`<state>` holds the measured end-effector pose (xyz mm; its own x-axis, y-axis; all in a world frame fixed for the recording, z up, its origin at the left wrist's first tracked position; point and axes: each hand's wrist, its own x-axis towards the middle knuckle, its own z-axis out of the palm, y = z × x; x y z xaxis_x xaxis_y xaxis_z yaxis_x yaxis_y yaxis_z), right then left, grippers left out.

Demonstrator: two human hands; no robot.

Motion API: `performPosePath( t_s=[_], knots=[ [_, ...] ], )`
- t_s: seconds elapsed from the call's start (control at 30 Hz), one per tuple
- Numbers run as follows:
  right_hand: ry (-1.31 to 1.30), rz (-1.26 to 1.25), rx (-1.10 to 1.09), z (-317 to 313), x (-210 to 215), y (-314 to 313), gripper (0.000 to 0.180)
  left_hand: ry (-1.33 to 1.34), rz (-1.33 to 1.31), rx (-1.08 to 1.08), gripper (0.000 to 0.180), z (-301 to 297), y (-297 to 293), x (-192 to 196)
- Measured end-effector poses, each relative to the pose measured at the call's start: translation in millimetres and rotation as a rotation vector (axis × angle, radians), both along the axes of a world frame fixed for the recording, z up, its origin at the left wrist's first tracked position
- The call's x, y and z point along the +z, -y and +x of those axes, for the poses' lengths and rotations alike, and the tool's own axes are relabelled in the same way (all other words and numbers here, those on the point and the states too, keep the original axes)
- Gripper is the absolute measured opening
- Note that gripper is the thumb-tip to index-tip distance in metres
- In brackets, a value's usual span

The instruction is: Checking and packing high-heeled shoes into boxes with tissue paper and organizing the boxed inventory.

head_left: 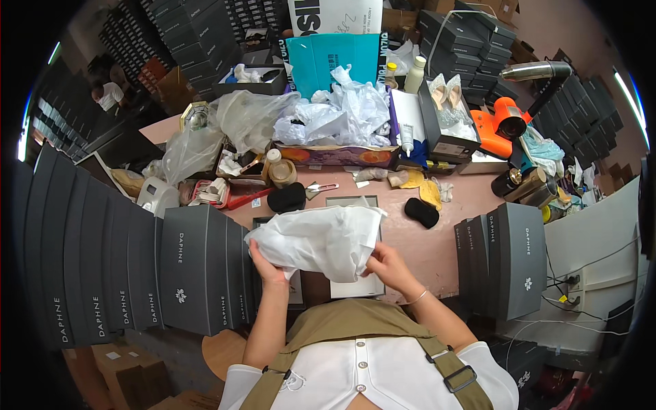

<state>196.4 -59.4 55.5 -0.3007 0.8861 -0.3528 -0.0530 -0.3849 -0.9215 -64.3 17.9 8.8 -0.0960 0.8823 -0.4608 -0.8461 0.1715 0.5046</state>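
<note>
One shirt (328,365) | two hands (268,265) (391,266) holding one white wrapping (318,239) | two black pads (286,198) (421,213)

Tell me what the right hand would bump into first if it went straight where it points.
The white paper: the right hand seems to touch its right edge, though depth is unclear.

I hold a soft white wrap (318,239), thin paper or cloth, I cannot tell which, stretched crosswise in front of me above the tabletop (437,260). It is rumpled and creased, its upper right corner jutting out. My left hand (268,263) supports its left end; my right hand (391,266) grips its lower right edge. Any contents are hidden.
</note>
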Motion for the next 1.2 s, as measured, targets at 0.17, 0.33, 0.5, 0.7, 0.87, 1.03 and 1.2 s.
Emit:
performPosePath(
  t_s=[0.17,0.33,0.5,0.7,0.87,1.03,1.2],
  knots=[
    [-0.123,0.264,-0.048,9.8,-1.8,-15.4,0.062,-0.284,0.084,-0.167,0.056,1.4,-0.8,22.9],
    [-0.355,0.062,-0.175,19.0,-27.3,-13.6,0.058,-0.798,0.443,-0.785,0.059,-21.1,13.6,39.0],
    [-0.428,-0.122,-0.43,48.2,-22.8,14.0,0.046,-0.377,0.224,-0.701,0.024,-42.5,7.0,30.9],
    [-0.242,-0.018,-0.476,107.7,-9.1,23.0,0.039,-0.51,0.404,0.087,0.025,-34.3,-29.3,84.0],
    [0.057,0.065,-0.772,142.2,-7.2,38.4,0.029,-1.488,1.108,0.059,0.031,1.2,-22.6,135.3],
    [0.311,0.34,-0.855,88.6,9.2,9.1,0.043,-1.599,0.927,-2.194,0.049,96.2,23.4,-39.7],
    [0.431,0.547,-0.401,29.4,20.2,34.1,0.046,-0.274,0.159,-0.815,0.066,105.6,38.3,-4.8]
  ],
)
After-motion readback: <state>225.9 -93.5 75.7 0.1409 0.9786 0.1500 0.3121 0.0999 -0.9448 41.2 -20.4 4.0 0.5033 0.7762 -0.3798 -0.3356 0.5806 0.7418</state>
